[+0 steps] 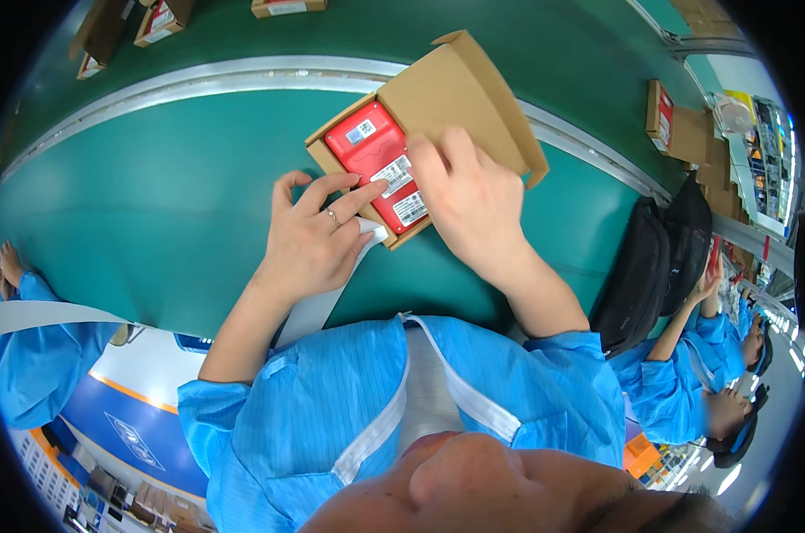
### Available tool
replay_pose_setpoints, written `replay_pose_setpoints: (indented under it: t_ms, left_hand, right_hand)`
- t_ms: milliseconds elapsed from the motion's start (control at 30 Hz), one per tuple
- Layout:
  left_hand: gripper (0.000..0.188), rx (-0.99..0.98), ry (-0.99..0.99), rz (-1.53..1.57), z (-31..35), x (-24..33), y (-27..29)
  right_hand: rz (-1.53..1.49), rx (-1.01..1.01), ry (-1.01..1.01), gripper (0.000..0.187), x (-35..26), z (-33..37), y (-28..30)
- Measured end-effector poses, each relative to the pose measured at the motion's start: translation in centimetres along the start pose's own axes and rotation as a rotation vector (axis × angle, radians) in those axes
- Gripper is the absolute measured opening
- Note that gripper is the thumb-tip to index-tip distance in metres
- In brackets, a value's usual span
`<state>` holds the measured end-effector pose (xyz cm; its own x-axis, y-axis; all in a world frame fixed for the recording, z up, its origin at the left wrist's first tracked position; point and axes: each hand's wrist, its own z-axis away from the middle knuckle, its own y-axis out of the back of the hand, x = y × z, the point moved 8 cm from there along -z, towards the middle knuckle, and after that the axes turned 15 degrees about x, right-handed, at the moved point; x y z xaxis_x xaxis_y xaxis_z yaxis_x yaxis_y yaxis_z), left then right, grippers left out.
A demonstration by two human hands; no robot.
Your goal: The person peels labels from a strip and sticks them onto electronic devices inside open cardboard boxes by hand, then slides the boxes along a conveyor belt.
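Note:
An open brown cardboard box (460, 84) lies tilted on the green work mat, its lid folded back to the upper right. Inside rests a red device (349, 147) with several white printed labels. My left hand (309, 226), a ring on one finger, reaches over the box's lower left edge, fingertips at the middle label. A white paper strip (318, 306) runs beneath that hand, pinched near the thumb. My right hand (474, 200) is over the device's right side with fingers curled together; its thumb and whatever is under the fingertips are hidden.
Beyond a metal rail (269, 75) runs a dark green belt carrying several small boxes (287, 7). A black bag (638, 275) stands at the right. Co-workers in blue sit at both sides (38, 355). A pale strip (51, 315) hangs at the left.

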<state>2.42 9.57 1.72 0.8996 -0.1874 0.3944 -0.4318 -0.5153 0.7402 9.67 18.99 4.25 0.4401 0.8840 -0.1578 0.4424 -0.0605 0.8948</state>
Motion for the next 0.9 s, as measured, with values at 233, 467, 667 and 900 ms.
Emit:
replay_pose_setpoints:
  t_ms: [233, 467, 667, 900]
  left_hand:
    - [0.012, 0.02, 0.109, 0.299, -0.5, -0.2, 0.4]
    - [0.008, 0.18, 0.292, 0.414, 1.0, -2.7, 4.3]
    - [0.016, 0.254, 0.376, 0.411, 1.9, -3.7, 5.1]
    - [0.025, 0.317, 0.32, 0.4, 1.0, -2.3, 7.0]
  right_hand:
    - [-0.074, -0.128, 0.169, 0.017, -0.6, 5.8, 0.4]
    - [0.266, 0.216, 0.008, 0.015, 12.2, 4.5, 5.7]
    - [0.223, 0.448, -0.051, 0.022, 11.8, 0.3, 7.9]
    - [0.134, 0.595, 0.54, 0.02, -4.5, -10.6, -5.3]
